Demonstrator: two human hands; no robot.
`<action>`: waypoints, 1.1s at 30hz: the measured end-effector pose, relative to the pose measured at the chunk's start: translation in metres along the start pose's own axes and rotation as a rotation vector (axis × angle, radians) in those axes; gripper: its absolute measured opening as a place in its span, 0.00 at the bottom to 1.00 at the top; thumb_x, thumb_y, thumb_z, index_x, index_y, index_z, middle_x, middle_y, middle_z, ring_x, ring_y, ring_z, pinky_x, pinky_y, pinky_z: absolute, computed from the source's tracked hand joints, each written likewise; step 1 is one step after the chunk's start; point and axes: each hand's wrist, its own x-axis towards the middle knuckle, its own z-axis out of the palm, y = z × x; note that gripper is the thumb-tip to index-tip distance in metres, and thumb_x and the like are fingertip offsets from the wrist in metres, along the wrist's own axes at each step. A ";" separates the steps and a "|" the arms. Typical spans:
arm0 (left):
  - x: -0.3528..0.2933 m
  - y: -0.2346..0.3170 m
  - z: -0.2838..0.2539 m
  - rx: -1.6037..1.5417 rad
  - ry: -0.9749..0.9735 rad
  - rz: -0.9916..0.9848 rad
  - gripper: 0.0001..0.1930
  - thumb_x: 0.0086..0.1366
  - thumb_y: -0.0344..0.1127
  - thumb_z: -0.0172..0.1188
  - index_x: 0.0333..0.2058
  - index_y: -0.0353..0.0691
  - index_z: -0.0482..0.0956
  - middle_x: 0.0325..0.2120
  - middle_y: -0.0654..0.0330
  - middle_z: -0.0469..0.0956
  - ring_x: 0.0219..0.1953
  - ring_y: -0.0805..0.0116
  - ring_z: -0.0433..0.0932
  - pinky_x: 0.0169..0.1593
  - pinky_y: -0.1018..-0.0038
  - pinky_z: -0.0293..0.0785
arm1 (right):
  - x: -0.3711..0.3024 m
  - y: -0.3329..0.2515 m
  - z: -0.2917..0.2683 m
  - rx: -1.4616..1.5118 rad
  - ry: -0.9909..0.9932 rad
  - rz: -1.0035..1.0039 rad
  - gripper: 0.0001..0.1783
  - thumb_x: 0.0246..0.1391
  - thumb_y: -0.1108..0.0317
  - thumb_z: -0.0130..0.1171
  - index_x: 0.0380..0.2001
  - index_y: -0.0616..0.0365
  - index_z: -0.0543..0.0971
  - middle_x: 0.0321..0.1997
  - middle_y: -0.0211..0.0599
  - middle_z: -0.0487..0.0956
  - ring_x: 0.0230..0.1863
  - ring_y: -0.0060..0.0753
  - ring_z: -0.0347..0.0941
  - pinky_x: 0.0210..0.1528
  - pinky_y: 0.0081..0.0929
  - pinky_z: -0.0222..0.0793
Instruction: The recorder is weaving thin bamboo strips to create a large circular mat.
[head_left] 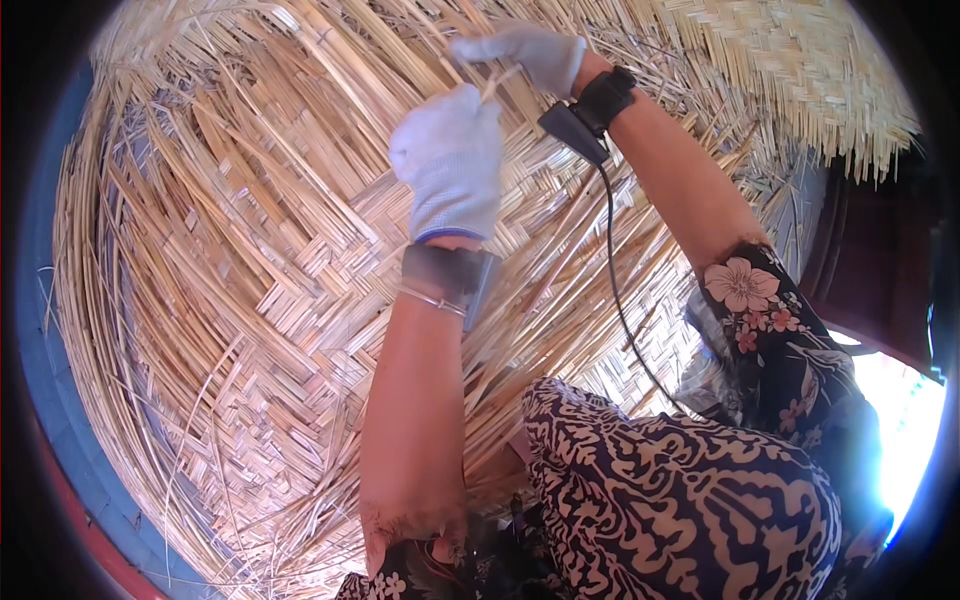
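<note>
My left hand (445,160), in a white knitted glove, is closed in a fist around a pale reed strip (500,80) whose end sticks out at the top. Just above and to the right, my right hand (535,58), gloved too, has its fingers stretched leftward over the loose strips; some blur lies on it. Both hands are over a large woven reed mat (315,255). Long unwoven strips (250,110) fan out across its far and left parts, while a herringbone weave shows in the middle.
Another woven reed piece (800,70) with a fringed edge lies at the far right. Blue flooring (60,400) borders the mat on the left. A black cable (615,270) hangs from a device (575,130) at my right wrist. My patterned knee (690,490) rises at the lower right.
</note>
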 end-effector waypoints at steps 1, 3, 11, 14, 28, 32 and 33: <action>0.001 0.000 -0.002 -0.098 0.017 -0.092 0.16 0.54 0.50 0.57 0.29 0.43 0.79 0.21 0.55 0.76 0.27 0.57 0.76 0.34 0.65 0.70 | 0.002 -0.004 0.000 -0.437 -0.075 -0.088 0.21 0.48 0.61 0.59 0.45 0.61 0.74 0.47 0.55 0.73 0.42 0.46 0.73 0.44 0.31 0.68; 0.003 0.000 -0.007 -0.196 0.030 -0.182 0.16 0.53 0.49 0.57 0.28 0.42 0.80 0.19 0.55 0.76 0.25 0.57 0.76 0.33 0.66 0.70 | 0.005 -0.009 0.004 -0.873 -0.148 -0.172 0.19 0.47 0.62 0.59 0.41 0.63 0.76 0.43 0.56 0.75 0.39 0.47 0.73 0.41 0.31 0.68; 0.011 -0.012 0.002 -0.320 0.104 -0.314 0.17 0.48 0.47 0.59 0.27 0.37 0.80 0.16 0.54 0.76 0.22 0.60 0.76 0.31 0.69 0.71 | -0.007 -0.007 0.022 -0.304 0.106 0.115 0.23 0.33 0.59 0.68 0.31 0.67 0.79 0.29 0.45 0.79 0.30 0.32 0.75 0.36 0.26 0.68; 0.017 -0.017 0.007 -0.460 0.002 -0.471 0.15 0.49 0.43 0.59 0.27 0.36 0.80 0.17 0.55 0.77 0.23 0.65 0.77 0.31 0.73 0.71 | -0.019 -0.003 0.024 -0.147 0.129 -0.016 0.24 0.33 0.62 0.70 0.35 0.65 0.79 0.31 0.43 0.80 0.32 0.29 0.74 0.37 0.26 0.68; -0.082 -0.069 0.019 0.259 0.435 -0.063 0.19 0.56 0.36 0.56 0.48 0.44 0.71 0.50 0.45 0.66 0.51 0.47 0.65 0.51 0.56 0.62 | 0.002 0.006 0.029 -1.083 0.032 0.073 0.32 0.36 0.48 0.63 0.38 0.65 0.75 0.31 0.54 0.78 0.34 0.48 0.75 0.39 0.34 0.68; -0.087 -0.082 0.022 0.452 0.194 -0.130 0.21 0.57 0.43 0.54 0.51 0.59 0.69 0.57 0.47 0.56 0.56 0.41 0.56 0.54 0.49 0.55 | 0.001 0.002 0.027 -1.045 -0.003 0.058 0.31 0.38 0.47 0.61 0.40 0.64 0.75 0.32 0.51 0.79 0.34 0.46 0.76 0.39 0.34 0.68; -0.089 -0.081 0.021 0.434 0.176 -0.138 0.21 0.57 0.43 0.54 0.51 0.58 0.69 0.57 0.47 0.55 0.56 0.41 0.56 0.54 0.49 0.55 | -0.002 -0.006 0.028 -1.022 -0.035 0.094 0.31 0.39 0.47 0.61 0.40 0.62 0.75 0.31 0.50 0.79 0.33 0.45 0.76 0.38 0.34 0.68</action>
